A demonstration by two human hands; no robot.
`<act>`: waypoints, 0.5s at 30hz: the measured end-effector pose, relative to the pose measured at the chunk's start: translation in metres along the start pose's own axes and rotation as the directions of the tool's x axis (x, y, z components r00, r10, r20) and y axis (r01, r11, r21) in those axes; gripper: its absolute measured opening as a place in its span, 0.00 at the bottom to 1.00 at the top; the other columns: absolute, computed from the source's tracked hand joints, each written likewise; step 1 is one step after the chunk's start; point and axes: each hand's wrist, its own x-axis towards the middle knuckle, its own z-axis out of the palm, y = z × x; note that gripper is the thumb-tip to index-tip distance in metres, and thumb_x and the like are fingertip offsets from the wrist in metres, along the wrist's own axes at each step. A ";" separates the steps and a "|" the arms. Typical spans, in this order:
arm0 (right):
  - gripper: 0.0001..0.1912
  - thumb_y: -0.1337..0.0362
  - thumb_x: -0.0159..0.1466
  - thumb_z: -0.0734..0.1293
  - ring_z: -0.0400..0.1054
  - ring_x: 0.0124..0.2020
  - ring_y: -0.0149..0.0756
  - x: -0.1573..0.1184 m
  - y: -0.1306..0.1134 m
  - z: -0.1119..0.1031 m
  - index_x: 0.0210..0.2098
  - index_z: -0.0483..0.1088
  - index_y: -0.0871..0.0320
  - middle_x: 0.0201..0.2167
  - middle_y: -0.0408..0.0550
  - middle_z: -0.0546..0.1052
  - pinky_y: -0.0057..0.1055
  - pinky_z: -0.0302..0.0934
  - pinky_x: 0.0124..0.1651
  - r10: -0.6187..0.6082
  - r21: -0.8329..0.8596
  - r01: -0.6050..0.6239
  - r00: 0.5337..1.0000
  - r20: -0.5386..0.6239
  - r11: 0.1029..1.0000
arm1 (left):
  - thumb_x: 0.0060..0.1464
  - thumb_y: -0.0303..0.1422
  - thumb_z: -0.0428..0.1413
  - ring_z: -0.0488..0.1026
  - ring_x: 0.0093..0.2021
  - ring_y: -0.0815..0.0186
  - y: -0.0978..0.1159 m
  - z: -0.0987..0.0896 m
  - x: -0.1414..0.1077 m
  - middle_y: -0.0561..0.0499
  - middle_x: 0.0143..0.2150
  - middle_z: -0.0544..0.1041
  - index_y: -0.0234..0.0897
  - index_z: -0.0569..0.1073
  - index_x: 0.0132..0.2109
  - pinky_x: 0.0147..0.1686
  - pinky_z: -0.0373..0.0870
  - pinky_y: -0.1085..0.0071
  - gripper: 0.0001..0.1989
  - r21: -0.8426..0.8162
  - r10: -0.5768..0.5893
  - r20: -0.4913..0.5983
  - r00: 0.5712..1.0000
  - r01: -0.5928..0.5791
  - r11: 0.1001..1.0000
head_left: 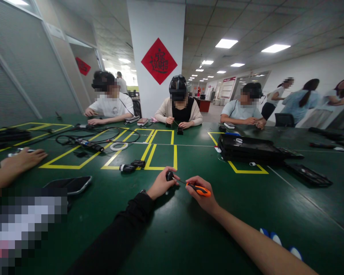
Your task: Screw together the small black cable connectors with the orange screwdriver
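My left hand [162,184], at the end of a black sleeve, is closed around a small black part [169,176] just above the green table. What kind of part it is, I cannot make out. In my right hand [204,194] is a screwdriver [200,190] with an orange and black handle. Its thin metal shaft points left, and the tip meets or nearly meets the black part; the exact contact is too small to see. Beyond my left hand, two short black cylindrical pieces [132,165] lie on the table.
Yellow tape rectangles [175,157] mark the green table [166,236]. Black cables [103,139] and a white ring [119,146] lie left; black trays [246,147] are stacked right. A co-worker's hand [23,161] rests at the left. Three people [179,110] sit opposite.
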 end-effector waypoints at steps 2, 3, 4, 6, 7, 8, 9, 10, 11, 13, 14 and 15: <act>0.08 0.61 0.57 0.63 0.65 0.29 0.30 0.000 0.000 0.000 0.35 0.68 0.58 0.29 0.45 0.71 0.27 0.60 0.32 -0.005 -0.005 0.005 1.000 -0.011 1.000 | 0.46 0.25 0.53 0.74 0.30 0.69 0.002 0.000 0.000 0.49 0.35 0.75 0.35 0.60 0.45 0.36 0.70 0.66 0.17 0.014 -0.004 -0.006 1.000 0.004 1.000; 0.08 0.61 0.57 0.63 0.65 0.29 0.30 0.000 0.000 0.000 0.35 0.68 0.58 0.29 0.45 0.71 0.27 0.60 0.32 -0.008 -0.006 0.008 1.000 -0.017 1.000 | 0.46 0.25 0.53 0.74 0.29 0.69 0.002 0.000 0.000 0.49 0.35 0.75 0.35 0.60 0.45 0.36 0.70 0.66 0.17 0.019 -0.003 -0.008 1.000 0.003 1.000; 0.08 0.61 0.57 0.63 0.65 0.29 0.30 0.000 0.000 0.001 0.35 0.68 0.58 0.29 0.45 0.71 0.27 0.61 0.32 -0.008 -0.006 0.008 1.000 -0.021 1.000 | 0.46 0.25 0.53 0.74 0.29 0.69 0.003 0.001 -0.001 0.49 0.35 0.75 0.35 0.60 0.45 0.36 0.70 0.66 0.17 0.021 -0.001 -0.008 1.000 0.002 1.000; 0.08 0.61 0.57 0.63 0.65 0.29 0.30 0.000 -0.001 0.001 0.35 0.68 0.58 0.29 0.45 0.71 0.27 0.61 0.33 -0.005 -0.003 0.005 1.000 -0.020 1.000 | 0.46 0.25 0.53 0.74 0.29 0.69 0.003 0.000 -0.001 0.49 0.35 0.75 0.35 0.60 0.45 0.36 0.70 0.66 0.17 0.022 0.002 -0.011 1.000 -0.001 1.000; 0.08 0.62 0.57 0.63 0.65 0.29 0.30 0.000 -0.001 0.001 0.35 0.68 0.58 0.29 0.45 0.72 0.27 0.61 0.33 -0.003 -0.002 0.003 1.000 -0.017 1.000 | 0.46 0.25 0.53 0.74 0.29 0.69 0.002 0.000 -0.001 0.49 0.35 0.75 0.35 0.60 0.45 0.36 0.70 0.66 0.17 0.021 0.004 -0.013 1.000 -0.004 1.000; 0.08 0.62 0.57 0.64 0.65 0.29 0.30 0.000 -0.001 0.001 0.35 0.68 0.57 0.29 0.45 0.71 0.27 0.61 0.32 -0.003 -0.001 0.003 1.000 -0.013 1.000 | 0.46 0.25 0.53 0.74 0.29 0.69 0.001 0.000 -0.001 0.49 0.35 0.75 0.35 0.60 0.44 0.36 0.70 0.67 0.17 0.020 0.007 -0.010 1.000 -0.007 1.000; 0.08 0.62 0.56 0.64 0.65 0.29 0.30 0.000 -0.001 0.001 0.35 0.68 0.57 0.29 0.45 0.71 0.27 0.61 0.32 -0.003 0.000 0.003 1.000 -0.008 1.000 | 0.46 0.25 0.53 0.74 0.30 0.69 0.000 -0.001 -0.001 0.49 0.35 0.75 0.35 0.60 0.44 0.36 0.70 0.67 0.17 0.015 0.013 -0.003 1.000 -0.013 1.000; 0.08 0.62 0.56 0.64 0.65 0.29 0.30 0.000 0.000 0.001 0.35 0.68 0.57 0.29 0.45 0.71 0.27 0.61 0.32 -0.004 0.002 0.004 1.000 -0.007 1.000 | 0.46 0.25 0.53 0.74 0.30 0.69 -0.001 -0.001 0.000 0.49 0.35 0.75 0.35 0.60 0.44 0.36 0.70 0.67 0.17 0.009 0.020 0.006 1.000 -0.020 1.000; 0.08 0.62 0.56 0.64 0.65 0.29 0.30 0.000 0.000 0.001 0.35 0.68 0.57 0.29 0.44 0.71 0.27 0.61 0.32 -0.006 0.004 0.006 1.000 -0.005 1.000 | 0.46 0.25 0.53 0.74 0.30 0.69 -0.002 -0.001 0.000 0.49 0.35 0.74 0.35 0.60 0.44 0.36 0.70 0.67 0.16 0.001 0.028 0.013 1.000 -0.028 1.000; 0.08 0.62 0.56 0.64 0.65 0.29 0.30 0.000 0.002 0.002 0.35 0.68 0.57 0.29 0.44 0.71 0.27 0.60 0.32 -0.008 0.011 0.008 1.000 0.001 1.000 | 0.47 0.25 0.53 0.74 0.30 0.69 -0.004 -0.002 0.001 0.50 0.35 0.74 0.35 0.60 0.44 0.36 0.70 0.67 0.16 -0.015 0.039 0.019 0.999 -0.039 0.999; 0.08 0.62 0.56 0.64 0.65 0.29 0.30 0.000 0.002 0.002 0.35 0.68 0.57 0.30 0.44 0.71 0.27 0.60 0.32 -0.008 0.016 0.008 1.000 0.006 1.000 | 0.47 0.25 0.53 0.74 0.30 0.69 -0.005 -0.002 0.002 0.50 0.35 0.74 0.35 0.60 0.44 0.36 0.70 0.67 0.16 -0.020 0.040 0.017 0.999 -0.040 0.999; 0.08 0.62 0.56 0.64 0.65 0.29 0.30 0.000 0.003 0.002 0.36 0.68 0.57 0.30 0.44 0.71 0.27 0.60 0.32 -0.007 0.020 0.007 1.000 0.012 1.000 | 0.46 0.25 0.53 0.74 0.29 0.70 -0.006 -0.002 0.002 0.50 0.35 0.74 0.35 0.60 0.44 0.36 0.70 0.67 0.16 -0.023 0.038 0.012 0.999 -0.038 0.999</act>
